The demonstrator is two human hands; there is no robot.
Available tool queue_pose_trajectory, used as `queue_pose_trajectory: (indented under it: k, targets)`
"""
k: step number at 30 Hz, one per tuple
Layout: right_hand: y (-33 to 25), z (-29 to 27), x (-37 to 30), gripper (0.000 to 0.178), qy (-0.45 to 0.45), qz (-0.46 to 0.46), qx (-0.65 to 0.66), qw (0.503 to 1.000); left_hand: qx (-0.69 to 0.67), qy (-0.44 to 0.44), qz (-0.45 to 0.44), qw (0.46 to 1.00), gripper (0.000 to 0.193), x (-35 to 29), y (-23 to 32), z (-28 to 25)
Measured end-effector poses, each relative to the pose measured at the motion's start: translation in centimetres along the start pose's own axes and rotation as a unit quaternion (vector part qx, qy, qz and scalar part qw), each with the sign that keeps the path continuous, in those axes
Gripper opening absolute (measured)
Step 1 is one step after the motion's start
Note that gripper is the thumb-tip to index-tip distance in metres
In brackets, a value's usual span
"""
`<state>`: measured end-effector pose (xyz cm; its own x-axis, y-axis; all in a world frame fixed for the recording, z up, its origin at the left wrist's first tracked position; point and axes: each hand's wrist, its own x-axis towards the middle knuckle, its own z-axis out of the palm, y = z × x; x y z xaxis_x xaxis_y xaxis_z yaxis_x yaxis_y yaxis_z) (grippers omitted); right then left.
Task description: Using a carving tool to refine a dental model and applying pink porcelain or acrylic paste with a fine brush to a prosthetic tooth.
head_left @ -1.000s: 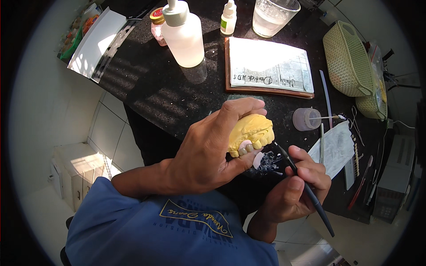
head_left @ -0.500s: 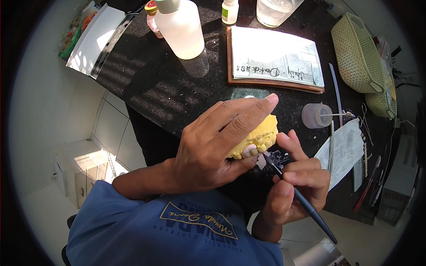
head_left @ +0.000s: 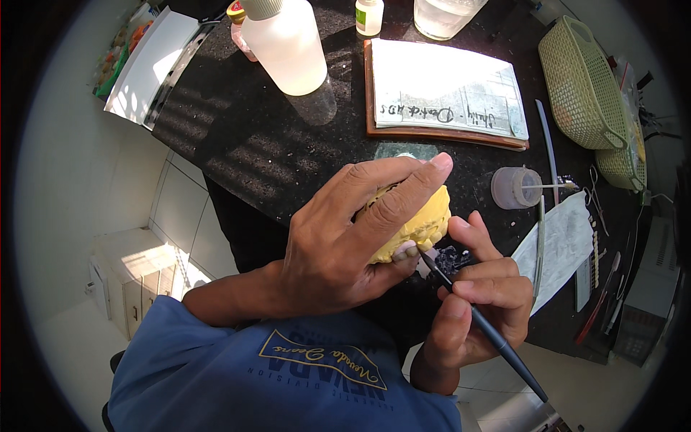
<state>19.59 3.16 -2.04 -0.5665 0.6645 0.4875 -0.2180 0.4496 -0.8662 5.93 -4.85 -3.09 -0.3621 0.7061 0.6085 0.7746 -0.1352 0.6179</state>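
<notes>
At dark speckled table, holds yellow dental model in left hand, at three o'clock from view centre. Pinches slim dark tool in right hand at four o'clock, seemingly working tip against teeth. Next, probably calls for light, steady pressure.

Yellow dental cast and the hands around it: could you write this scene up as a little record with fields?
Left hand: holds the yellow dental cast, fingers over its top
Right hand: grips a slim dark-handled tool
Tool tip: at the cast's teeth; contact unclear
Right of the cast: translucent cup, thin stick reaching over its rim
Farther back: paper pad, plastic bottle
Surface: black speckled tabletop
</notes>
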Motion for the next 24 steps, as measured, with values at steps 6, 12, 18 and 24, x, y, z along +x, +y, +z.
queue_pose_trajectory:
  k: [6,12,18,24]
  targets:
    - [0.18,-0.02,0.27,0.014,0.009,-0.005,0.026,1.0,-0.001,0.0,-0.003,1.0,0.077,0.0,0.02,-0.02]
    - [0.04,0.25,-0.15,0.02,0.03,0.002,0.036,0.999,0.001,0.009,0.003,1.0,0.073,0.1,-0.08,0.09]
    - [0.09,-0.34,0.06,0.015,-0.002,-0.013,0.03,0.999,0.013,0.0,-0.002,1.0,0.068,0.1,-0.05,-0.13]
    - [0.23,-0.52,0.38,0.017,-0.031,-0.03,0.011,0.999,0.026,-0.03,-0.015,0.999,0.044,0.25,0.22,-0.64]
